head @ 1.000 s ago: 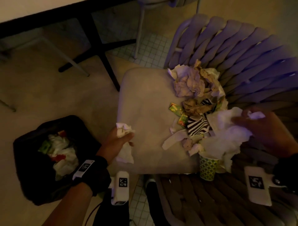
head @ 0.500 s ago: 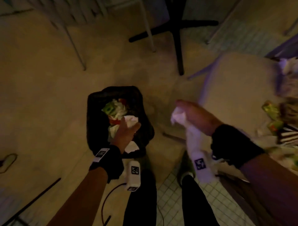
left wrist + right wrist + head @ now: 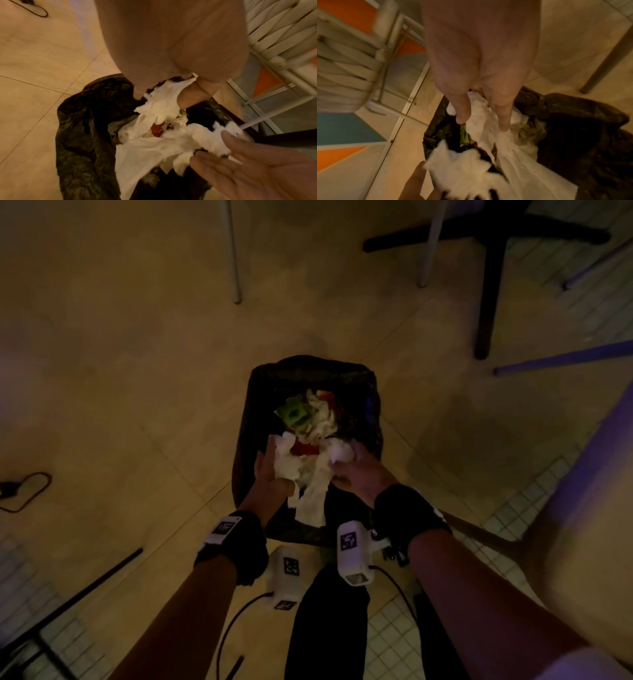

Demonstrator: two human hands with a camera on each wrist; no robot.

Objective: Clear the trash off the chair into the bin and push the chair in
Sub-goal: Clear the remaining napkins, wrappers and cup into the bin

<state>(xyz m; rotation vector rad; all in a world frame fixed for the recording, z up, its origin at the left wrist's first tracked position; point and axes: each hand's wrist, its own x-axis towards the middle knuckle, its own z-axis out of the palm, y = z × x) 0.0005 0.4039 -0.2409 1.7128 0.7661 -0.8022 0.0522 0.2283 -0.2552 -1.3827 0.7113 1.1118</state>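
Both hands over bin (image 3: pixel 310 392) mouth. Left hand (image 3: pixel 270 470) grip pinches one white tissue wad (image 3: pixel 286 460); right hand (image 3: pixel 356 470) grip narrow on second tissue wad (image 3: pixel 340 451). Loose tail of paper (image 3: pixel 313 501) hangs across near rim, long axis toward person — the risk. Trash sits directly below both grips, so release should be straight down. Chair seat edge (image 3: pixel 582 508) off to right — right hand nearer.

Crumpled white tissues (image 3: pixel 310 474) over black-lined bin (image 3: pixel 253 412), already holding green, red, white scraps.
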